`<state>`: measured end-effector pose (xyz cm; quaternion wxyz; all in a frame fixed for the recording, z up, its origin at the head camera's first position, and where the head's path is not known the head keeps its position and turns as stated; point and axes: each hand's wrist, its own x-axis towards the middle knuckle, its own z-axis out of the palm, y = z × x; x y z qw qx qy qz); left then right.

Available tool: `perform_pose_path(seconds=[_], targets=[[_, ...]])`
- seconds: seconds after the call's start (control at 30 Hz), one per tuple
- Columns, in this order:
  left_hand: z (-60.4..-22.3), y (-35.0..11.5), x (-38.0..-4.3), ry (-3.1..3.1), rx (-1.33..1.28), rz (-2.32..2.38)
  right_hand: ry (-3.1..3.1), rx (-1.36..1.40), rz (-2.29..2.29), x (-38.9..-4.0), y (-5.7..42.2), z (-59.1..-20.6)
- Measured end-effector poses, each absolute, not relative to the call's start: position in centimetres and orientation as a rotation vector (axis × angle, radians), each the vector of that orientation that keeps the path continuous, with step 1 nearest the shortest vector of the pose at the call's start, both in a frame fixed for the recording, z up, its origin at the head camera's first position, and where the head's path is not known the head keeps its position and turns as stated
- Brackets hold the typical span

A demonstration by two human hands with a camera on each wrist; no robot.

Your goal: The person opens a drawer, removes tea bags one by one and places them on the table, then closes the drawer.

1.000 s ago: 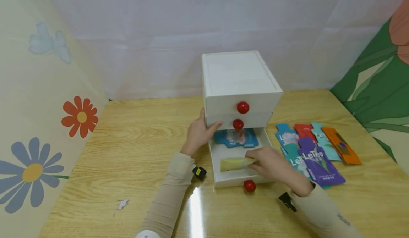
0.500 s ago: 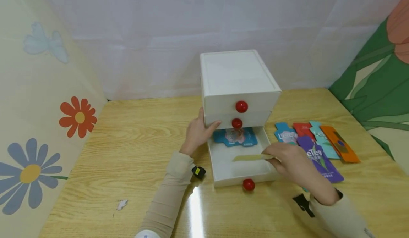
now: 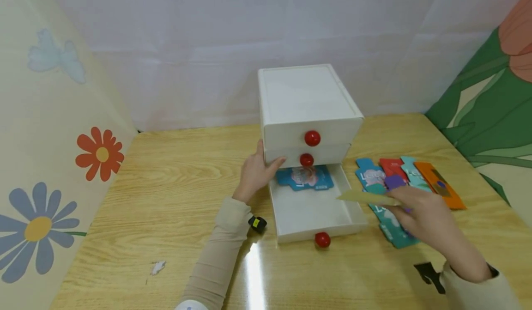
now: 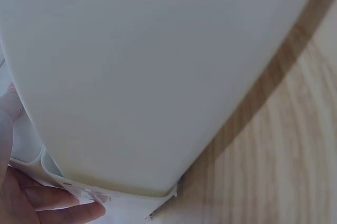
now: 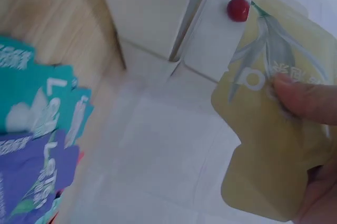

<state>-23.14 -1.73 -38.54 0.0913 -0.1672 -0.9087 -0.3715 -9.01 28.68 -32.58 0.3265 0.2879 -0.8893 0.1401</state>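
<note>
A white drawer cabinet [image 3: 309, 93] with red round knobs stands on the table, its bottom drawer [image 3: 307, 213] pulled out. A blue sachet [image 3: 305, 177] lies at the back of that drawer. My left hand [image 3: 254, 173] rests against the cabinet's left front corner, thumb across the middle drawer's front and fingers along the side. To the right of the drawer, my right hand [image 3: 428, 217] pinches a flat yellow sachet [image 5: 271, 129] between thumb and fingers, its tip over the drawer's right wall. Below that hand lie a purple sachet [image 5: 34, 176] and a teal sachet [image 3: 395, 229].
Right of the cabinet, the sachet group also has a blue sachet [image 3: 367, 171], a red sachet [image 3: 390, 167], a light teal sachet [image 3: 413, 173] and an orange sachet [image 3: 442, 185]. A torn white patch [image 3: 158, 267] marks the table at front left.
My right hand has carried the yellow sachet rightward out of the open drawer towards the sachet group. The left hand stays at the cabinet corner, and the blue sachet in the drawer keeps its place.
</note>
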Motion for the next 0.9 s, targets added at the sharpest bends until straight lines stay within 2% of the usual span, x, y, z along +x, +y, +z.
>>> perform_pose_path(seconds=[0.63, 0.9], targets=[[-38.3, -1.8, -23.0, -2.727, -0.492, -1.104, -2.448, 0.556, 0.39, -7.7, 35.4, -34.8], [-38.4, -1.8, -23.1, -2.734, -0.488, -1.097, -2.76, 0.112, 0.434, -6.7, 38.0, -35.1]])
